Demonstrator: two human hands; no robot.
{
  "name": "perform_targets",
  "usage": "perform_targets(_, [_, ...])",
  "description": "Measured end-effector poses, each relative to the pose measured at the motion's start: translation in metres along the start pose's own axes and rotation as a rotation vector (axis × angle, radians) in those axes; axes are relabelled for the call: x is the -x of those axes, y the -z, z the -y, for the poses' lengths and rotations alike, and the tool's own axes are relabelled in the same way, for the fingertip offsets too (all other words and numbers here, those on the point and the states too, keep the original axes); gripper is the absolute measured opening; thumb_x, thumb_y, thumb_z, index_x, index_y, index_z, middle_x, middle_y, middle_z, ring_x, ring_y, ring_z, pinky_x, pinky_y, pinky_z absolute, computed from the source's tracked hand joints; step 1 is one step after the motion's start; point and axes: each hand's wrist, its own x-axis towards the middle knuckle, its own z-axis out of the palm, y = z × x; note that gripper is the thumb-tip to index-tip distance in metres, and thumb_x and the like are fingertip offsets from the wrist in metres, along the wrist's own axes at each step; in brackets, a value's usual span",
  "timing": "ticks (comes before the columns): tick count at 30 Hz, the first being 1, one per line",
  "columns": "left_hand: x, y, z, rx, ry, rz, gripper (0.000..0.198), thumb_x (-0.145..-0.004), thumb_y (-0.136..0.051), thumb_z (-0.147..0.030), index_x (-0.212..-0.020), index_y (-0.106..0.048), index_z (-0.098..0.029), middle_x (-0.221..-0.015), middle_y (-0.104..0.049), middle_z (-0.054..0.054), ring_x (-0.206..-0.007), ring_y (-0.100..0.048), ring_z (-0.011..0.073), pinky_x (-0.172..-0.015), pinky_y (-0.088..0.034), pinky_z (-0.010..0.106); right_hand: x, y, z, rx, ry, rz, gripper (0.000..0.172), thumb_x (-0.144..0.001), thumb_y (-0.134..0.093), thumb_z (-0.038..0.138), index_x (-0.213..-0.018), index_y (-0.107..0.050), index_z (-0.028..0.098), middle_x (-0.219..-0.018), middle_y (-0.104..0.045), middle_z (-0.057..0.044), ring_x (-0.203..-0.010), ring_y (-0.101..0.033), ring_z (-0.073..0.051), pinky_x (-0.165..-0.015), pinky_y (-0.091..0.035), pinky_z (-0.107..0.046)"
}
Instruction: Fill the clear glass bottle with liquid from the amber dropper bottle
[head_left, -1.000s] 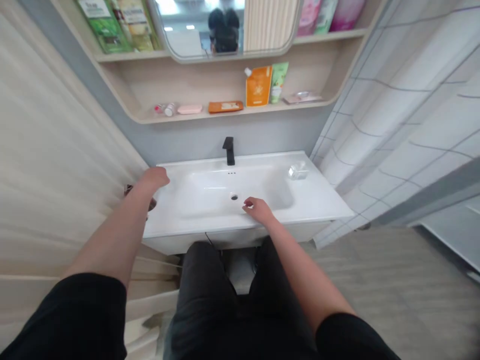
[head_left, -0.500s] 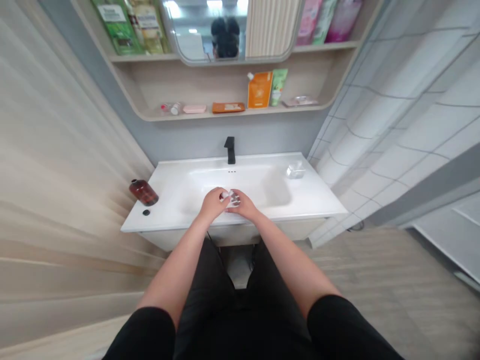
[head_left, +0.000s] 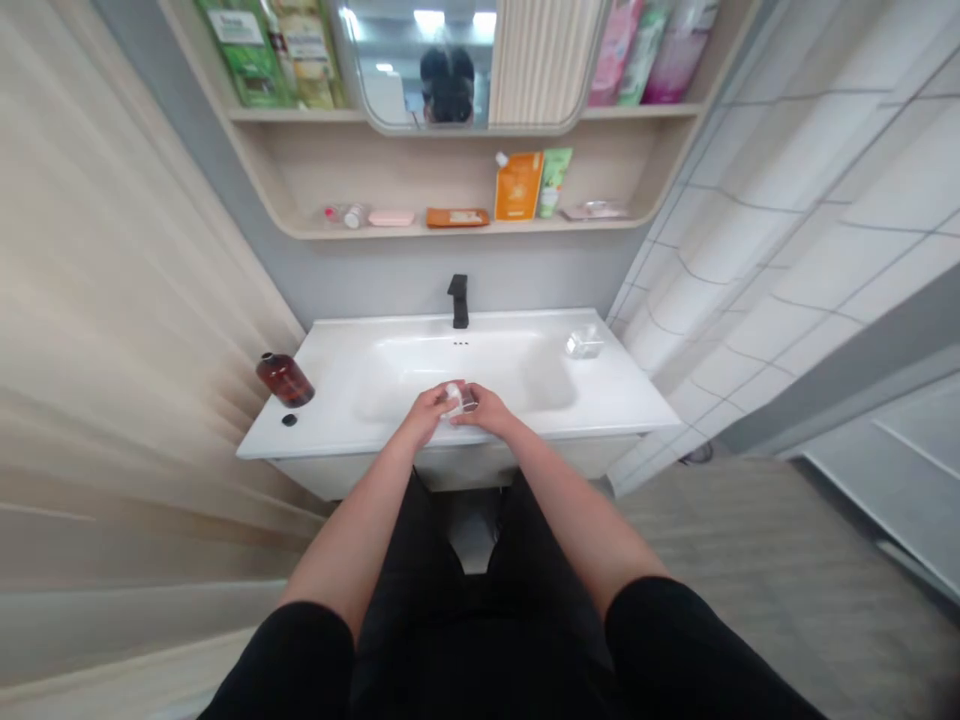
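Over the front of the white basin (head_left: 480, 370), my left hand (head_left: 426, 414) and my right hand (head_left: 487, 411) are close together, fingers curled around a small clear container (head_left: 457, 400). It looks see-through with a white part on the left hand's side; the fingers hide much of it, so its exact kind is unclear. On the countertop at the left stands an amber bottle (head_left: 285, 380) without a cap, beside a small round black cap (head_left: 289, 420). To the right of the basin sits a clear, box-like container (head_left: 584, 342).
A black faucet (head_left: 459, 302) rises behind the basin. Above it, a wall shelf (head_left: 360, 234) carries an orange pouch (head_left: 518, 187), a green tube (head_left: 554, 182) and several small items, under a mirror (head_left: 420, 80). A pale curtain (head_left: 120, 300) hangs at the left; white tiles (head_left: 787, 250) cover the right wall.
Both hands stay together at the basin. The container has turned between my fingers, and more of its white part shows. The view has shifted slightly.
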Motion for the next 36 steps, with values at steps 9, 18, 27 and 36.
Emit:
perform_targets(9, [-0.002, -0.001, 0.002, -0.090, -0.061, -0.092, 0.057, -0.064, -0.100, -0.049, -0.108, -0.078, -0.020, -0.125, -0.082, 0.013, -0.114, -0.074, 0.0301, -0.109, -0.054, 0.048, 0.007, -0.002, 0.013, 0.074, -0.010, -0.044, 0.066, -0.057, -0.105, 0.049, -0.105, -0.068, 0.024, -0.095, -0.075, 0.002, -0.086, -0.068, -0.021, -0.083, -0.054, -0.034])
perform_targets(18, [-0.003, -0.004, -0.001, -0.054, -0.025, -0.097, 0.056, -0.061, -0.100, -0.047, -0.105, -0.075, -0.020, -0.113, -0.083, 0.009, -0.107, -0.074, 0.0274, -0.105, -0.056, 0.045, 0.003, -0.003, 0.007, 0.074, 0.011, -0.040, 0.065, -0.058, -0.104, 0.051, -0.104, -0.067, 0.024, -0.094, -0.074, 0.003, -0.087, -0.066, -0.020, -0.081, -0.051, -0.032])
perform_targets(27, [-0.005, -0.003, -0.002, -0.052, 0.013, -0.073, 0.059, -0.060, -0.102, -0.050, -0.104, -0.078, -0.018, -0.110, -0.083, 0.010, -0.109, -0.074, 0.0305, -0.105, -0.054, 0.046, 0.000, -0.002, 0.001, 0.031, 0.033, -0.028, 0.066, -0.058, -0.104, 0.053, -0.105, -0.068, 0.025, -0.099, -0.074, 0.002, -0.090, -0.066, -0.021, -0.088, -0.054, -0.035])
perform_targets(36, [-0.007, 0.000, 0.003, -0.026, -0.040, -0.049, 0.057, -0.062, -0.102, -0.046, -0.105, -0.076, -0.021, -0.107, -0.082, 0.006, -0.106, -0.073, 0.0271, -0.104, -0.054, 0.043, 0.000, -0.002, 0.003, -0.010, 0.030, -0.021, 0.071, -0.055, -0.105, 0.052, -0.109, -0.068, 0.024, -0.098, -0.073, 0.002, -0.090, -0.066, -0.021, -0.086, -0.053, -0.035])
